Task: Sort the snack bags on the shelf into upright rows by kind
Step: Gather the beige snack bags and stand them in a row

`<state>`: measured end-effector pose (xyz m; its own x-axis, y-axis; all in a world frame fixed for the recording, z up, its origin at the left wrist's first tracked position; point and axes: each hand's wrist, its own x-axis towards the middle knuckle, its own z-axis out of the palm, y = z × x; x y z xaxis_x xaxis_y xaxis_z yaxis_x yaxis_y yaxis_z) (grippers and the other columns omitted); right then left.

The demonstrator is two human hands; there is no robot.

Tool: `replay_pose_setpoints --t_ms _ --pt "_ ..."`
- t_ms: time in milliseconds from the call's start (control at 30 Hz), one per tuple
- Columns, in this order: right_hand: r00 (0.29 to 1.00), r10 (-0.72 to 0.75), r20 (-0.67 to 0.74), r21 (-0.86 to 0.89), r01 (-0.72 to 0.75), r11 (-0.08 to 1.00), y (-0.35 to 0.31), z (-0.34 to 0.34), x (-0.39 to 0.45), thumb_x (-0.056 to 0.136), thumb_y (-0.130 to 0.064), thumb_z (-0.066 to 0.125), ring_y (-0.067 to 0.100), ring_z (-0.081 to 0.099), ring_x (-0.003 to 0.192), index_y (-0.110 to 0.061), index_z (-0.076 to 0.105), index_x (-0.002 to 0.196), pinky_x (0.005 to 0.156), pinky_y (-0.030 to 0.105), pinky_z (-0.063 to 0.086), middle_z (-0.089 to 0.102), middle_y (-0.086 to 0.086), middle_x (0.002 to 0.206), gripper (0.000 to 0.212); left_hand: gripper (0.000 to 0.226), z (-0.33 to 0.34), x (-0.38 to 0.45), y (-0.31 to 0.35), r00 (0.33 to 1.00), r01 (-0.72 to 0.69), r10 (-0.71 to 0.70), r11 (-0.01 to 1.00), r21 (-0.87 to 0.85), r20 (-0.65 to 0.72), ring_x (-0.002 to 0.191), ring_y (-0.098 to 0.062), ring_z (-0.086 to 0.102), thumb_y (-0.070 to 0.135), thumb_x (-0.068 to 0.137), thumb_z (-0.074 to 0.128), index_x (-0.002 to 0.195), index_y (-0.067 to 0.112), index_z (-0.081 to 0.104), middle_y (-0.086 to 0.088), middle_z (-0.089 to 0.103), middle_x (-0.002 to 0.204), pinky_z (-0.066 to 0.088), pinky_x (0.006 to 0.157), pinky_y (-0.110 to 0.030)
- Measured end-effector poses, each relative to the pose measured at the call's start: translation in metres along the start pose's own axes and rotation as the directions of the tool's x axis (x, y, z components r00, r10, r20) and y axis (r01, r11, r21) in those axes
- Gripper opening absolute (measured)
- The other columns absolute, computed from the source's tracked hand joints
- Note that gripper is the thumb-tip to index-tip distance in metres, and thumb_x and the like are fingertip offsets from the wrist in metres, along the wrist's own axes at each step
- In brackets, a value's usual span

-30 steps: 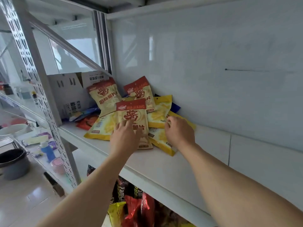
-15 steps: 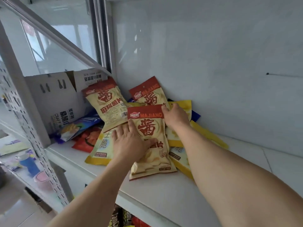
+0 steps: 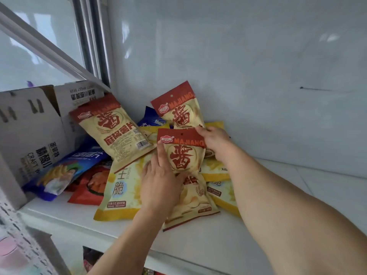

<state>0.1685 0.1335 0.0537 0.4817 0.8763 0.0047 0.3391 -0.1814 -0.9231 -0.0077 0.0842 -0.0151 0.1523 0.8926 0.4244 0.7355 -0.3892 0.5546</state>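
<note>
Since a moment ago, both hands have closed in on the front Majiang bag (image 3: 185, 169), now lifted at its top off the pile. My right hand (image 3: 215, 141) pinches its red header corner, and my left hand (image 3: 160, 183) grips its left edge. It sits in front of the Majiang bag leaning on the wall (image 3: 179, 108), so I judge standing it up comes next on the shelf (image 3: 208, 245).

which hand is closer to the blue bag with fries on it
Left. The left hand grips the front Majiang bag mid-pile, nearer the blue fries bag; the right hand is farther right.
</note>
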Motion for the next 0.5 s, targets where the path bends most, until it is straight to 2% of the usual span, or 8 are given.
replay_pose_setpoints --t_ms 100,167,233,300,367,433,500 --pt "1.0 0.006 -0.005 0.044 -0.005 0.999 0.004 -0.012 -0.006 0.094 -0.056 0.056 0.026 0.068 0.1 -0.017 0.065 0.112 0.095 0.045 0.054 0.072 0.003 0.108 0.044 0.108 -0.005 -0.001 0.009 0.997 -0.07 0.071 0.996 -0.054 0.009 0.136 -0.032 0.045 0.045 0.092 0.067 0.159 0.019 -0.014 -0.008 0.025 0.158 0.041 0.108 -0.04" --pt "0.999 0.036 0.005 0.114 -0.036 0.993 0.007 -0.022 -0.01 0.093 -0.056 0.055 0.027 0.069 0.101 -0.016 0.064 0.116 0.098 0.047 0.053 0.074 0.005 0.109 0.047 0.107 -0.008 -0.001 0.016 0.998 -0.059 0.062 0.991 -0.123 0.027 0.135 -0.033 0.047 0.035 0.093 0.069 0.16 0.024 -0.013 -0.007 0.022 0.16 0.047 0.101 -0.041" --pt "0.997 0.07 0.025 0.248 -0.074 0.966 0.01 -0.032 -0.017 0.098 -0.045 0.055 0.026 0.071 0.096 -0.014 0.067 0.112 0.095 0.045 0.054 0.077 0.005 0.095 0.036 0.109 -0.011 0.002 0.024 0.997 0.056 -0.037 0.949 -0.31 0.066 0.14 -0.029 0.042 0.029 0.091 0.073 0.16 0.027 -0.011 -0.003 0.023 0.163 0.045 0.102 -0.038" --pt "0.994 0.109 0.023 0.366 -0.11 0.924 0.016 -0.043 -0.021 0.099 -0.036 0.055 0.025 0.07 0.083 -0.012 0.068 0.104 0.086 0.04 0.056 0.073 0.004 0.077 0.028 0.11 -0.013 0.006 0.031 0.98 0.193 -0.14 0.846 -0.496 0.141 0.136 -0.025 0.048 0.024 0.088 0.077 0.161 0.026 -0.005 -0.001 0.038 0.157 0.045 0.093 -0.031" --pt "0.991 0.13 0.024 0.428 -0.128 0.895 0.022 -0.053 -0.028 0.097 -0.037 0.057 0.026 0.066 0.077 -0.011 0.067 0.104 0.082 0.04 0.055 0.068 0.007 0.075 0.029 0.098 -0.012 0.011 0.034 0.959 0.266 -0.164 0.807 -0.527 0.233 0.121 -0.023 0.061 0.025 0.086 0.08 0.159 0.022 0.015 -0.002 0.055 0.142 0.048 0.086 -0.028" --pt "0.989 0.142 0.051 0.463 -0.15 0.873 0.026 -0.06 -0.036 0.093 -0.045 0.06 0.026 0.067 0.083 -0.013 0.067 0.108 0.09 0.043 0.055 0.069 0.009 0.084 0.036 0.068 -0.009 0.015 0.036 0.945 0.279 -0.138 0.815 -0.508 0.298 0.093 -0.014 0.067 0.028 0.084 0.081 0.139 0.021 0.044 0.002 0.069 0.117 0.055 0.075 -0.029" --pt "0.984 0.161 0.076 0.473 -0.178 0.863 0.031 -0.067 -0.042 0.088 -0.057 0.065 0.028 0.072 0.089 -0.015 0.068 0.106 0.096 0.045 0.055 0.074 0.01 0.089 0.046 0.049 -0.005 0.019 0.037 0.935 0.263 -0.087 0.821 -0.506 0.345 0.08 -0.006 0.064 0.027 0.083 0.082 0.122 0.02 0.053 0.008 0.069 0.097 0.053 0.063 -0.027"
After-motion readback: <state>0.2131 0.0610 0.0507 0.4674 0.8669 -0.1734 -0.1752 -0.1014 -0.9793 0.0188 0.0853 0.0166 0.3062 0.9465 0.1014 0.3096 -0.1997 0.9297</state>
